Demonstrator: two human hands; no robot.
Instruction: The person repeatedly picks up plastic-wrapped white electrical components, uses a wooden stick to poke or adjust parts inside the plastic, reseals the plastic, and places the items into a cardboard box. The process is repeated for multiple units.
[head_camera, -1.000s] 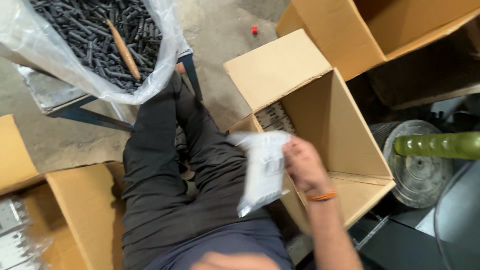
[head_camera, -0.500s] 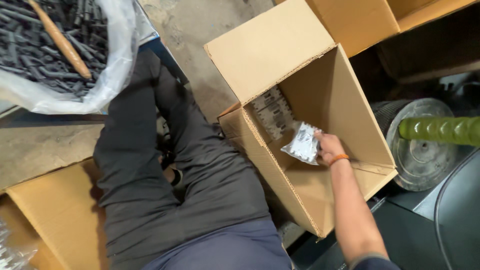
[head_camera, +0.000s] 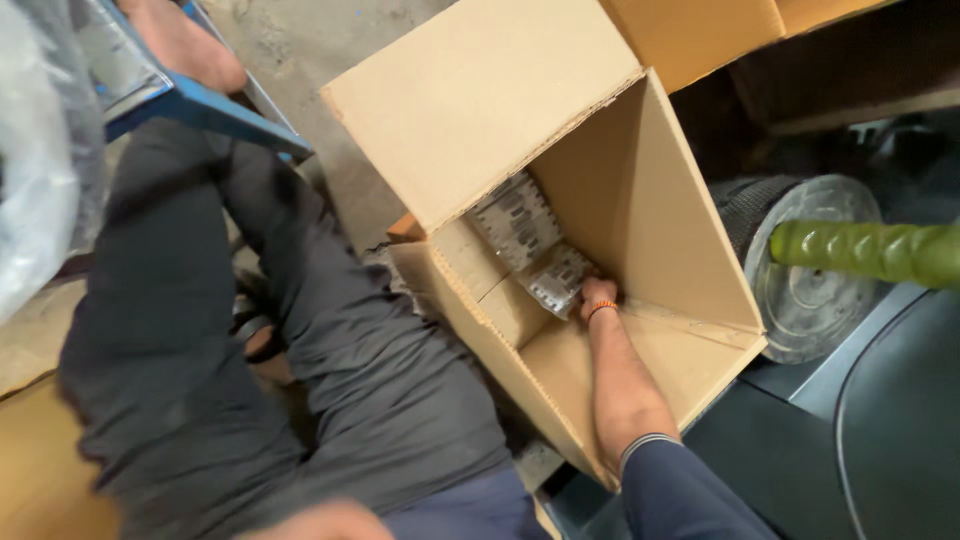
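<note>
While the person sits with dark-trousered legs (head_camera: 300, 380) stretched over the concrete floor (head_camera: 330, 110), the right hand (head_camera: 597, 297) reaches deep into the open brown cardboard box (head_camera: 650, 230) at their right side. Its fingers are curled down onto a clear plastic packet of small grey parts (head_camera: 560, 278), which lies at the bottom of the box, touching a second, similar packet (head_camera: 515, 218) propped against the inner wall. Whether the fingers grip the packet or merely press on it cannot be told. An orange band (head_camera: 601, 309) circles the wrist; a dark blue sleeve (head_camera: 680, 490) covers the forearm. Only a blurred part of the left hand (head_camera: 315, 522) shows at the lower edge; its fingers cannot be judged. A green ridged rod (head_camera: 870, 250) projects over a round metal disc (head_camera: 810, 280) beside the box.
</note>
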